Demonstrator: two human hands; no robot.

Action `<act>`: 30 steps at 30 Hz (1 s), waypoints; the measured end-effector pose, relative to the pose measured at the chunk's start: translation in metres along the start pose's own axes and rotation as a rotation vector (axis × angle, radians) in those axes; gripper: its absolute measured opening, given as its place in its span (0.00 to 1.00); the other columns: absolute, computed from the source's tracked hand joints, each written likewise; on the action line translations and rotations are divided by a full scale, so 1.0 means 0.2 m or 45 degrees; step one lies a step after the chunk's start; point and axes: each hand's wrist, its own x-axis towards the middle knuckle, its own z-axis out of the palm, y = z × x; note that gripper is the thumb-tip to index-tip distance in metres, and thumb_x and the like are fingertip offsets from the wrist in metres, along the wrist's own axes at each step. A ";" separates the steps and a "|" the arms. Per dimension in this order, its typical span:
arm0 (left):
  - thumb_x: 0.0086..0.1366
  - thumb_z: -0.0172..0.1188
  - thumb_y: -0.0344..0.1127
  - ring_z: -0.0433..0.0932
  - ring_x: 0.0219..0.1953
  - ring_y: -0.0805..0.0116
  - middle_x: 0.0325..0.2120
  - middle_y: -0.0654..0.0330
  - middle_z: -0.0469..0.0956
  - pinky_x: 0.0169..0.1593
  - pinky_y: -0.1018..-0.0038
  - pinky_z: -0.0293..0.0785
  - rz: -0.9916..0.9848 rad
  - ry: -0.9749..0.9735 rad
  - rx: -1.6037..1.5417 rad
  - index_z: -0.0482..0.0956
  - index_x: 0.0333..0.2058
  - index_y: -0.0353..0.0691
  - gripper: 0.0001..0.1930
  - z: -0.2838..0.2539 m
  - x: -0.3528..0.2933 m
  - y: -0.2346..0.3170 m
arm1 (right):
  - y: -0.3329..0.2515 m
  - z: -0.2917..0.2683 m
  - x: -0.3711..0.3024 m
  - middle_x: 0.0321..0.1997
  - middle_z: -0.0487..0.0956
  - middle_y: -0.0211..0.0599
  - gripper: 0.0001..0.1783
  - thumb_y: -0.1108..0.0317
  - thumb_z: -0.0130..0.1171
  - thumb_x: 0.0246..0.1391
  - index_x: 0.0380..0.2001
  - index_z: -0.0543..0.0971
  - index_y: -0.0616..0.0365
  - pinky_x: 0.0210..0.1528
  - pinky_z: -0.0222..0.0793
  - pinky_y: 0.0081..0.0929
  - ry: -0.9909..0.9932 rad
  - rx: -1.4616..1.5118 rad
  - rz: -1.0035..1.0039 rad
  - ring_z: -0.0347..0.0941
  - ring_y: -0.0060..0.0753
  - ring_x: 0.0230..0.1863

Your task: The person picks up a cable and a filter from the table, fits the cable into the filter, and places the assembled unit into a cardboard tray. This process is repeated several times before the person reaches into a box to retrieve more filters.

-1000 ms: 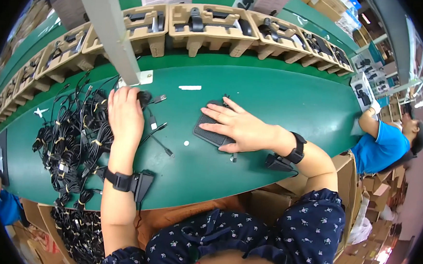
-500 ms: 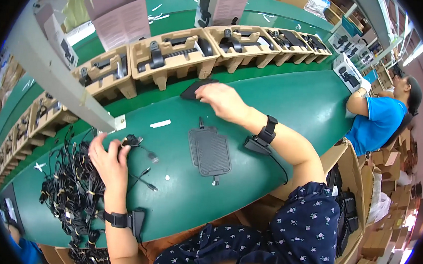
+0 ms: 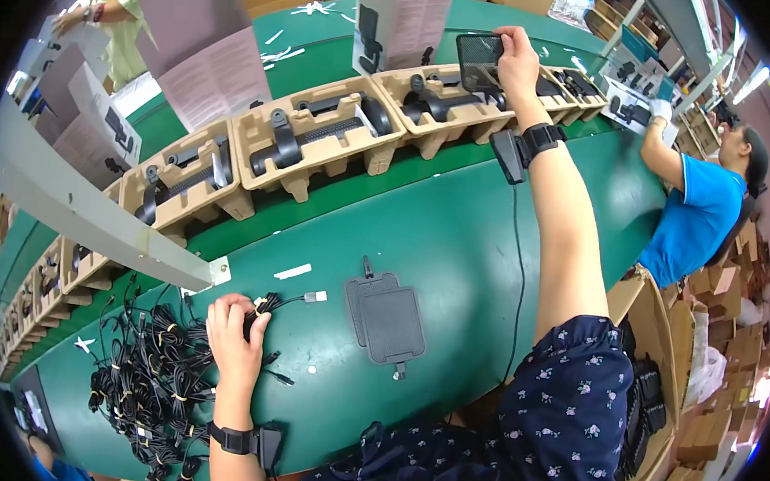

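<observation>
My right hand (image 3: 520, 68) is raised at the far side, its fingers pinching the edge of a thin black rectangular mesh plate (image 3: 479, 63). The plate hangs over a moulded cardboard tray (image 3: 423, 124) that holds black mount parts. At the left, my left hand (image 3: 236, 335) is closed round a tied black USB cable (image 3: 266, 305); its silver plug sticks out to the right. Beside that hand lies a tangled heap of bundled black cables (image 3: 144, 367). Two overlapping dark grey plates with rounded corners (image 3: 386, 322) rest on the green table between my arms.
More filled trays (image 3: 315, 161) form a curved row along the far side. Printed boxes (image 3: 204, 62) stand behind them. A grey metal post (image 3: 96, 214) slants in from the left. An open carton (image 3: 661, 346) stands at my right; beyond it sits a co-worker in blue (image 3: 696, 207) handling a box.
My right hand has lifted the mesh plate off the table and carried it away from me over the trays. My left hand has moved right from the heap with the tied cable.
</observation>
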 end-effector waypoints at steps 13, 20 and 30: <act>0.47 0.63 0.34 0.69 0.35 0.56 0.32 0.57 0.71 0.39 0.65 0.65 -0.007 0.026 -0.031 0.70 0.27 0.38 0.12 0.00 0.01 -0.07 | 0.01 0.26 0.04 0.33 0.77 0.48 0.09 0.68 0.44 0.55 0.34 0.74 0.53 0.38 0.66 0.43 -0.288 0.030 -0.195 0.72 0.55 0.38; 0.47 0.65 0.42 0.69 0.37 0.57 0.33 0.59 0.71 0.39 0.65 0.65 0.054 0.099 -0.062 0.73 0.28 0.41 0.14 0.03 -0.01 -0.12 | 0.63 0.31 -0.01 0.38 0.76 0.50 0.13 0.71 0.45 0.51 0.39 0.74 0.58 0.43 0.67 0.42 -0.507 -0.681 -0.406 0.71 0.54 0.41; 0.50 0.63 0.44 0.66 0.39 0.61 0.34 0.63 0.67 0.43 0.66 0.62 0.016 0.089 -0.090 0.72 0.30 0.46 0.13 0.04 -0.13 -0.11 | 0.24 0.22 -0.18 0.37 0.76 0.51 0.21 0.52 0.41 0.57 0.38 0.75 0.56 0.40 0.68 0.46 -0.766 -0.822 -0.303 0.72 0.54 0.40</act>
